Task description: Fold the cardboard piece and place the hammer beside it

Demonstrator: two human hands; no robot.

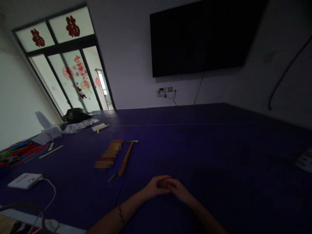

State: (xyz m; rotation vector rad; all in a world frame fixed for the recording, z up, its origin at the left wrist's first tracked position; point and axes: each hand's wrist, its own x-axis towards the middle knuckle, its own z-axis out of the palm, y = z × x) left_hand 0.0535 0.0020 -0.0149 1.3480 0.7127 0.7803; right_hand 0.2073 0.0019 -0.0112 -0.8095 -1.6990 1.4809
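Note:
My left hand (156, 188) and my right hand (179, 189) rest together over the table's near edge, their curled fingers meeting and overlapping. I see nothing held in either one, though some fingertips are hidden where the hands meet. A dark bracelet circles my left wrist. Beyond my left hand lies a hammer (126, 161), its wooden handle slanting toward me and its metal head at the far end. Several nails (112, 178) lie in a small pile by the handle's near end. Left of the hammer is a brown wooden-looking piece (109, 155), blurred by pixelation.
A purple-blue table (207, 139) spreads ahead. On its left are a white power bank (25, 180) with a cable, pale strips (51, 151), coloured items (23, 152), clear plastic bags (80, 125) and a black bag (75, 114). A television (202, 39) hangs on the wall.

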